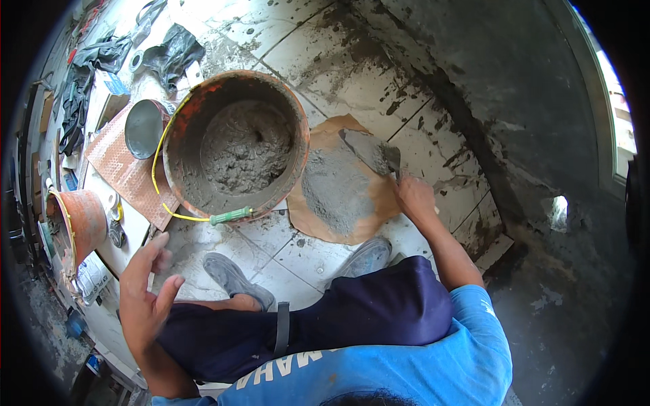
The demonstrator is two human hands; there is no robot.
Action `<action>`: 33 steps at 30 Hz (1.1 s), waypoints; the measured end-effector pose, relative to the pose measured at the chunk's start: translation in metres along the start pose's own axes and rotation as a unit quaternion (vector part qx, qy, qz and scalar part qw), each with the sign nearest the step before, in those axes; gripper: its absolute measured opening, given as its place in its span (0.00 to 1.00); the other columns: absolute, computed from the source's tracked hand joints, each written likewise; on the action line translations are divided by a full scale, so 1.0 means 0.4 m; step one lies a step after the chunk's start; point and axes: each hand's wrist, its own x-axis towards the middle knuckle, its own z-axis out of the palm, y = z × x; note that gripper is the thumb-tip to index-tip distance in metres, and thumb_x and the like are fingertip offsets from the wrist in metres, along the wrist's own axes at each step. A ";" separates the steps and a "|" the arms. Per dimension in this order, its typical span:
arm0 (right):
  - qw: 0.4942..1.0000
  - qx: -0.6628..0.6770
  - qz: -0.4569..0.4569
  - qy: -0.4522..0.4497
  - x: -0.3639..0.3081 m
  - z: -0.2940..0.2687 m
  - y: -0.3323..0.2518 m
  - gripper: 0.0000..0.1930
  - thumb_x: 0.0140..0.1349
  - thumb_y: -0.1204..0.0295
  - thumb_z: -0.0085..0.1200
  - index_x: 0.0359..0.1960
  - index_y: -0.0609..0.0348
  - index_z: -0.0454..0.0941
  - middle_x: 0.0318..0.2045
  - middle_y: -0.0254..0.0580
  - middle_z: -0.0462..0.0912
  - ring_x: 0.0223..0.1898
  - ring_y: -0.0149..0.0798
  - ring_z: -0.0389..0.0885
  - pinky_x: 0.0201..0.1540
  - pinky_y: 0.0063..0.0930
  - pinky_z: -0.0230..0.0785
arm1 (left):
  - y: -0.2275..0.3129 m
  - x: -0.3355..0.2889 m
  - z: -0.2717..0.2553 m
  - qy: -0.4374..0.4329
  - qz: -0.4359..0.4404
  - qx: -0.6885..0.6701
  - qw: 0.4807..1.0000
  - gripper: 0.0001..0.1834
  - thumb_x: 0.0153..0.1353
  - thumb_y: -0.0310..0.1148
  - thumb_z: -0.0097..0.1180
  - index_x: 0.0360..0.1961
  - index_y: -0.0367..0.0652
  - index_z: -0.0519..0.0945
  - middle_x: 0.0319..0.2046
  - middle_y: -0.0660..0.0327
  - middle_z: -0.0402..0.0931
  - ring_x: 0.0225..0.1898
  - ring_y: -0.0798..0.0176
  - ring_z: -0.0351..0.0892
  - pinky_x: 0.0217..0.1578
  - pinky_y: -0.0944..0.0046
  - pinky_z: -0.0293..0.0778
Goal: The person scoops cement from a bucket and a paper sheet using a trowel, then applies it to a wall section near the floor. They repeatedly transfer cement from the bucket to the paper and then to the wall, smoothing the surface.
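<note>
My right hand [414,196] is closed round the handle of a trowel [367,149], whose grey-coated blade lies over a heap of grey powder [335,193]. That heap rests on a sheet of brown paper [386,206] on the floor. To the left of the paper stands a large orange bucket [303,128], with wet grey mortar [247,145] inside. Its yellow wire handle with a green grip [231,216] hangs down on my side. My left hand [150,277] is raised in the air left of my feet, fingers apart, holding nothing.
A grey-filled pail [144,128] stands on a reddish patterned sheet [122,166] left of the bucket. A smaller orange bucket [88,223] is at far left. Black plastic bags [177,54] lie behind. Mortar-spattered white tiles [291,271] meet a grey wall [535,95] at right.
</note>
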 end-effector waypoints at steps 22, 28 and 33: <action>0.969 0.202 -0.033 -0.140 -0.156 0.038 -0.051 0.15 0.56 0.60 0.52 0.34 0.61 0.73 0.26 0.59 0.78 0.32 0.62 0.76 0.35 0.51 0.68 | -0.023 0.006 0.004 0.018 0.081 -0.054 0.995 0.31 0.48 0.26 0.64 0.56 0.38 0.72 0.36 0.56 0.76 0.36 0.61 0.72 0.43 0.65 0.68; 0.973 0.163 -0.045 -0.159 -0.170 -0.130 -0.029 0.15 0.57 0.60 0.53 0.37 0.59 0.77 0.28 0.58 0.79 0.33 0.61 0.76 0.37 0.49 0.70 | -0.021 -0.001 0.007 0.018 0.065 -0.032 0.997 0.30 0.49 0.25 0.63 0.57 0.37 0.72 0.37 0.57 0.74 0.37 0.63 0.70 0.43 0.66 0.67; 0.826 0.438 -0.063 -0.349 -0.151 -0.308 0.020 0.10 0.59 0.67 0.56 0.36 0.62 0.78 0.19 0.41 0.79 0.19 0.34 0.77 0.25 0.31 0.70 | -0.020 -0.026 0.013 0.023 0.019 -0.029 0.999 0.30 0.51 0.25 0.61 0.58 0.36 0.71 0.39 0.60 0.72 0.38 0.66 0.67 0.44 0.68 0.66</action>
